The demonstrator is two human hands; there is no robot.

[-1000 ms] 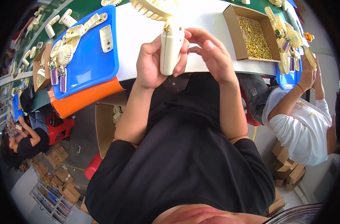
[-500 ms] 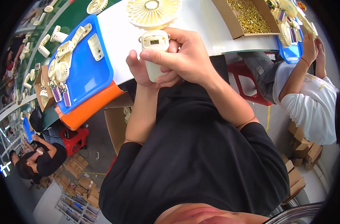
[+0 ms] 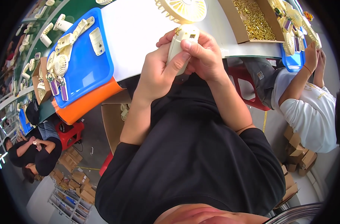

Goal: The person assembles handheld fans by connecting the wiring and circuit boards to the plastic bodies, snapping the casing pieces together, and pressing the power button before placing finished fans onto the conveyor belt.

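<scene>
I hold a cream hand-held fan [image 3: 182, 35] upright over the near edge of the white table [image 3: 140, 41]. Its round grille head [image 3: 183, 9] points away from me, above the handle. My left hand [image 3: 158, 71] wraps the handle from the left, with the thumb pressed on its front. My right hand [image 3: 203, 56] grips the handle from the right, fingers curled over its top near a small dark square on the casing. Both hands touch each other around the handle, hiding its lower half.
A blue tray [image 3: 84, 63] with fan parts lies left on the table, over an orange tray [image 3: 89, 104]. A cardboard box of small gold parts [image 3: 252, 18] stands at the right. A person in white [image 3: 308, 93] works at the right beside another blue tray [image 3: 295, 59]. An open carton [image 3: 114, 123] stands under the table.
The fan has come nearer to me and sits lower in my hands. My right hand shifted from covering the handle's front to its right side, and my left thumb now presses the front.
</scene>
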